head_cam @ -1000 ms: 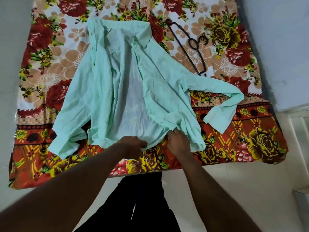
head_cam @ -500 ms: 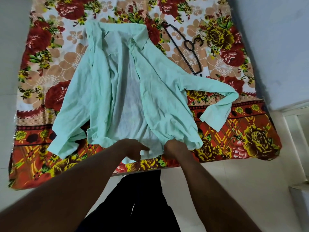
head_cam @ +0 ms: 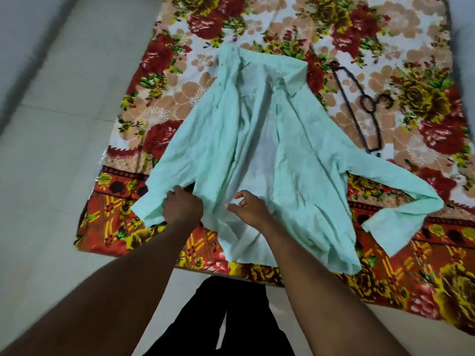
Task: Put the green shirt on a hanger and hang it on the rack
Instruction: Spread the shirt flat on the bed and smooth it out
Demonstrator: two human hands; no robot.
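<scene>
Two hands on green shirt [head_cam: 308, 163], which lies spread open, collar far side, on floral sheet [head_cam: 180, 93]. Left hand [head_cam: 183, 206] grips bunched cloth of one front panel. Right hand [head_cam: 250, 209] over inner back, fingers loosely curled; pinching or not, cannot tell. Black hanger [head_cam: 363, 104] lies near collar.

Diffuse, moderately bright light falls evenly across the scene, casting only faint, soft shadows beneath the folds of the green shirt [head_cam: 295, 176], while motion blur softens the whole frame, most visibly at 7 and 9 o'clock, and wide-angle distortion bends the floor [head_cam: 51, 163] joints near 10 o'clock.
</scene>
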